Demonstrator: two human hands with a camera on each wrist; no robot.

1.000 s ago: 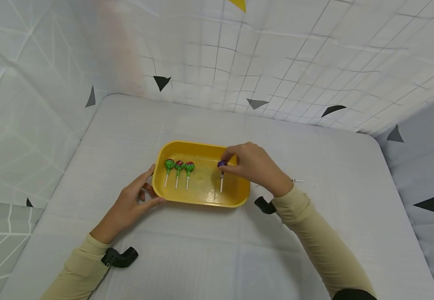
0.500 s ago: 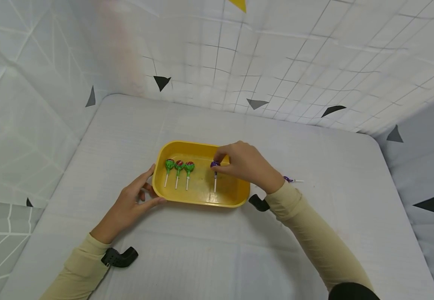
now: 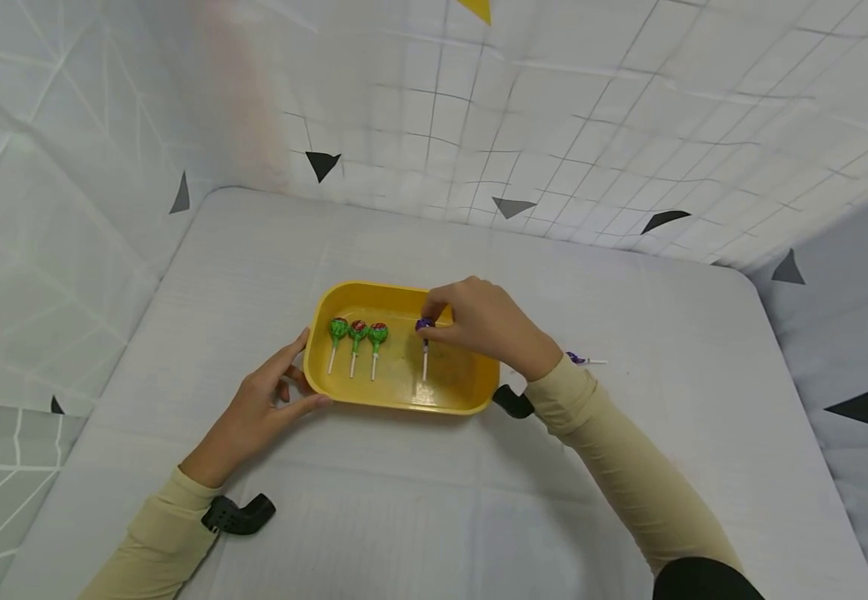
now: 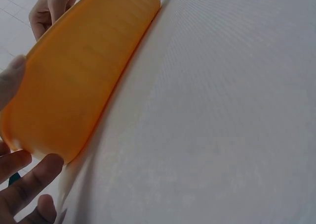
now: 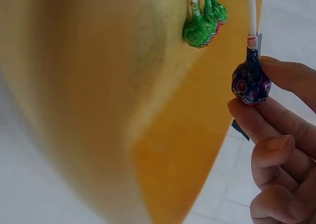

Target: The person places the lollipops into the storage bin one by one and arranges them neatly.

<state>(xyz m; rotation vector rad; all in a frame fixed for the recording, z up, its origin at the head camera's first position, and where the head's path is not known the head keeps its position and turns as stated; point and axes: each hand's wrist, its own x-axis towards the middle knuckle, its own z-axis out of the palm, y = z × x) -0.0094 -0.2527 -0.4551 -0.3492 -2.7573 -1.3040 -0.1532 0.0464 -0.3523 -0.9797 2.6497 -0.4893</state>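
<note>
A yellow tray [image 3: 396, 400] lies on the white-covered table, three green-wrapped lollipops [image 3: 358, 332] side by side in its left part. Thumb and fingers of my left hand [image 3: 257, 410] span the tray's left end and grip it; the left wrist view has them against its outer wall. Over the tray's middle, my right hand [image 3: 488, 327] pinches a purple-wrapped lollipop [image 5: 251, 80] by its candy end between thumb and fingers. The white stick [image 3: 425, 367] points toward the near rim, parallel with the green ones' sticks.
Another purple lollipop [image 3: 576, 358] lies on the table right of the tray, partly hidden behind the right wrist. White sheets with grid lines and dark triangles [image 3: 322, 165] rise at the back and sides. Black wrist devices [image 3: 239, 514] are worn on both arms.
My right hand has moved left inside the tray with the purple lollipop, closer to the green ones. More of the lollipop on the table now shows. The left hand and tray have stayed put.
</note>
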